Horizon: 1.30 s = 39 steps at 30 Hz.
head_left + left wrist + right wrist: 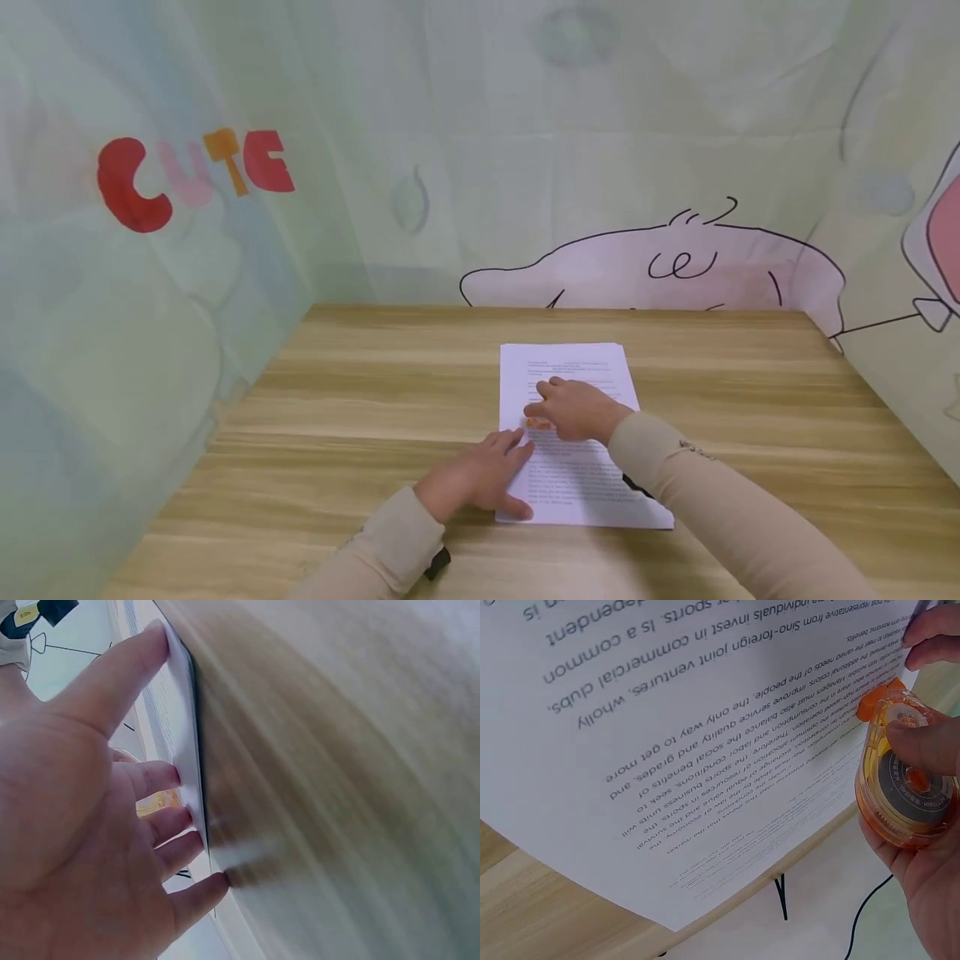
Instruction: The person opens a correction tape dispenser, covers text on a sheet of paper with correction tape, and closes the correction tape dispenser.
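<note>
A stack of printed paper (585, 492) lies on the wooden table. My right hand (577, 410) is over the upper part of the page, holding an orange, see-through correction tape (911, 799). The right wrist view shows the thumb on its round body and its orange tip right at the printed lines. My left hand (483, 473) rests along the left edge of the paper, fingers spread. In the left wrist view the thumb and fingertips touch the sheet's edge, the little finger reaching the table.
The wooden table (375, 375) extends around the paper. Behind it hangs a pale green cloth (487, 167) with cartoon drawings and the coloured letters "CUTE". Black bands (437, 563) show under the sleeves.
</note>
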Each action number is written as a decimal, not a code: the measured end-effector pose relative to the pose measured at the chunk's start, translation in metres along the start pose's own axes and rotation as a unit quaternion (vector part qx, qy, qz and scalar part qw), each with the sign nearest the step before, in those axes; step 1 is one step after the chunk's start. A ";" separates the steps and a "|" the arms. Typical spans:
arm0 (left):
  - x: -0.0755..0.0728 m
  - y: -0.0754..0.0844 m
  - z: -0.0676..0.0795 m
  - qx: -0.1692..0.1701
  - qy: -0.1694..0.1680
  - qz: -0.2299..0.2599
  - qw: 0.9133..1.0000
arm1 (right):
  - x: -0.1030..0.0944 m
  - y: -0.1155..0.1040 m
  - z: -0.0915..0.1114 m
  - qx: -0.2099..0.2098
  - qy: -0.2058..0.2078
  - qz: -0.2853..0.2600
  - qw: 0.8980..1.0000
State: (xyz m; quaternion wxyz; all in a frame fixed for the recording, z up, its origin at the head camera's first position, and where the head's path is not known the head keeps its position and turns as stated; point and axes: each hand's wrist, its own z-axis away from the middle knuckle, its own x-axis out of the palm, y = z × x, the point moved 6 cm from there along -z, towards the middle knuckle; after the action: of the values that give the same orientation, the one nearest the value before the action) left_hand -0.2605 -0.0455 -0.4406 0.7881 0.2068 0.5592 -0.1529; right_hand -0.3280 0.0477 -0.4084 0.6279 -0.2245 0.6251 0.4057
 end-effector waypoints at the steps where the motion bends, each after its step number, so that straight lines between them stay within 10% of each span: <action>1: 0.001 0.000 0.000 -0.001 -0.001 0.003 1.000 | 0.001 0.000 0.000 0.002 -0.005 -0.001 1.000; 39: 0.000 -0.001 0.000 -0.009 -0.004 0.017 1.000 | 0.006 0.020 0.028 0.018 0.010 -0.017 1.000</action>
State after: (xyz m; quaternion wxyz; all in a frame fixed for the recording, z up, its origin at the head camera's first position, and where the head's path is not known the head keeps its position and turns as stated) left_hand -0.2613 -0.0466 -0.4409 0.7944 0.2089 0.5541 -0.1354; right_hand -0.3276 0.0829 -0.4068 0.6321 -0.2278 0.6346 0.3819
